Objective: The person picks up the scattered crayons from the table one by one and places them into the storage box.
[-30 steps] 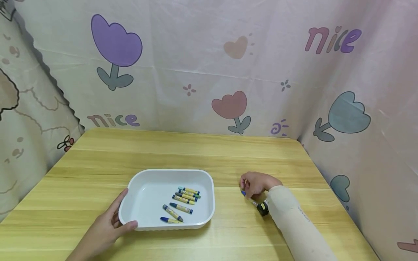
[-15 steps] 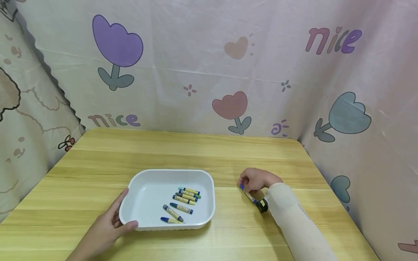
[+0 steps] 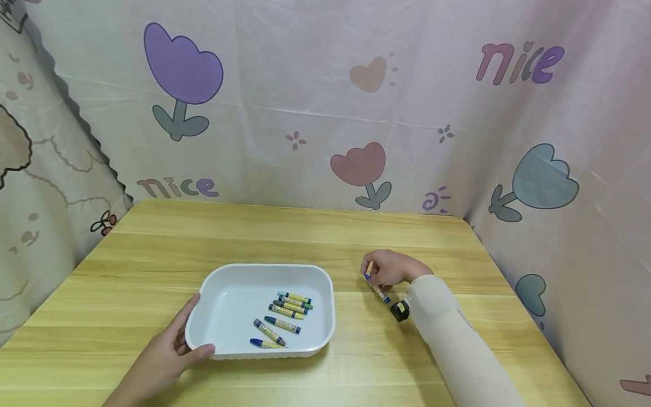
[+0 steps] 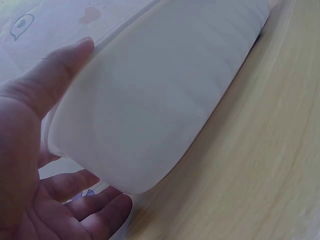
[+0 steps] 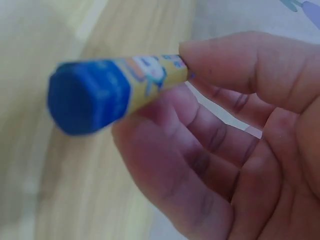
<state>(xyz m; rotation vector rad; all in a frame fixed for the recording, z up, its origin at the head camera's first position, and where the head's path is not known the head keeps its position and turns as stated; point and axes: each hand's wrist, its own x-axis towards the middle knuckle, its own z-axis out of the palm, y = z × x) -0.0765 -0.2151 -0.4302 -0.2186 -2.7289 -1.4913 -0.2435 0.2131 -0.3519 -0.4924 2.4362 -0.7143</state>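
Note:
A white plastic tray (image 3: 224, 314) sits on the wooden table, left of centre in the head view. My left hand (image 3: 165, 350) holds its near left corner, thumb along the front side and fingers round the left end. In the left wrist view the thumb lies at the tray's rim, and the fingertips touch its outer wall (image 4: 150, 110). Right of the tray, my right hand (image 3: 394, 268) pinches a yellow-wrapped crayon (image 3: 380, 293) with blue ends, tilted above the table. The right wrist view shows the crayon's flat blue end (image 5: 75, 102) pointing towards the camera.
Several yellow-wrapped crayons (image 3: 285, 325) lie in the right half of the tray. A small black device (image 3: 400, 310) sits at the right wrist. Printed cloth (image 3: 285, 85) hangs behind the table (image 3: 285, 232) and along both sides.
My right hand has moved up and to the left in the head view, carrying the crayon with it. The left hand and the tray have stayed in place.

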